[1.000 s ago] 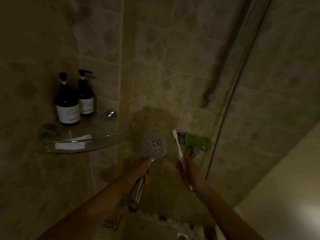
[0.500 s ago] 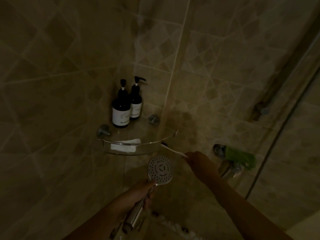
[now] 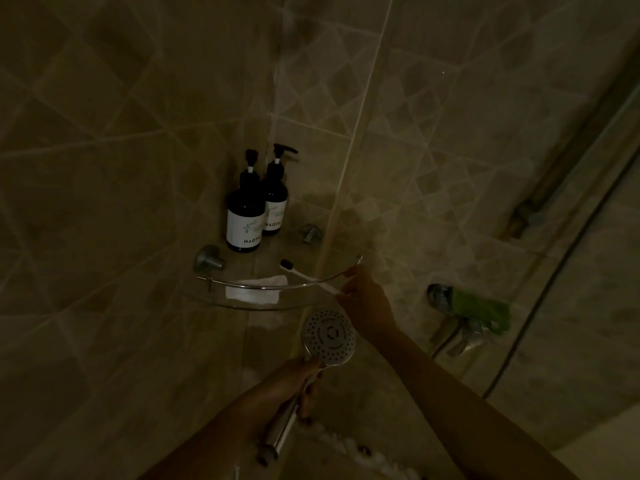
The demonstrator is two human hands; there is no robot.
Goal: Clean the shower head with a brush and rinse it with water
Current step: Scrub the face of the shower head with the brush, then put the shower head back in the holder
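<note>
Now, my left hand [image 3: 289, 388] is wrapped round the chrome handle of the shower head [image 3: 329, 336], fingers curled tight on it. The round spray face is tipped up towards me, all its little holes showing. It sits low in the corner, just below the front edge of the glass shelf [image 3: 221, 282] and apart from it.

My right hand [image 3: 363, 294] is up at the shelf's right end, well clear of the left one. It pinches the tail of the brush [image 3: 301, 273] between the fingertips. The brush lies slanted across the shelf's metal rail, dark bristle end over the glass and pointing back towards the corner, white handle running out to my fingers. In this dim light I cannot tell whether the bristle end touches the glass or hangs just above it.

Two dark pump bottles [image 3: 244, 220] stand side by side at the back of the shelf, touching, white labels facing out. A white piece [image 3: 256, 289] lies flat near the front rim, left of the brush; cloth or soap, I cannot tell. Two metal brackets [image 3: 207, 259] pin the shelf to the tiled walls. Off to the right, the tap [image 3: 450, 336] juts from the wall with something green [image 3: 481, 308] draped over it.
</note>
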